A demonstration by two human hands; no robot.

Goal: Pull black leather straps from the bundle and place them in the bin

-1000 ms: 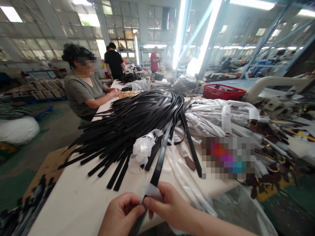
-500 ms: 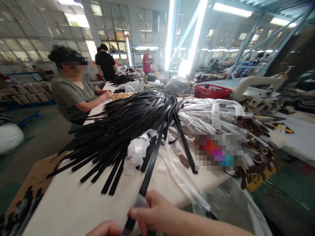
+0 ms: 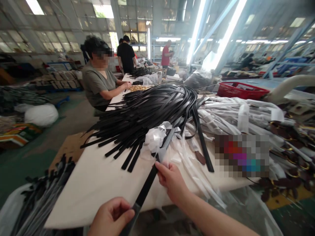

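Observation:
A long black strap (image 3: 146, 188) runs from the table's front edge up toward the big pile. Low in the view, my left hand (image 3: 112, 214) is closed on the strap's near part, thumb and fingers pinching it. Farther along, my right hand (image 3: 171, 180) pinches the same strap, with translucent film (image 3: 161, 155) at its fingertips. Crumpled white plastic wrap (image 3: 154, 139) lies just beyond that hand. Behind it spreads a large heap of black straps (image 3: 157, 105), their ends fanned to the left. Thin white strips (image 3: 187, 160) lie right of my right hand.
White-wrapped straps (image 3: 226, 111) with brown ends are piled at right; a pixelated patch covers part. A red basket (image 3: 242, 91) stands behind. Across the table (image 3: 83, 190), a co-worker (image 3: 99, 78) handles small gold pieces (image 3: 139, 88). More straps (image 3: 46, 196) hang low at left.
My right hand has slid forward along the strap, away from my left hand, and the film at its fingers has moved with it. The view has turned left.

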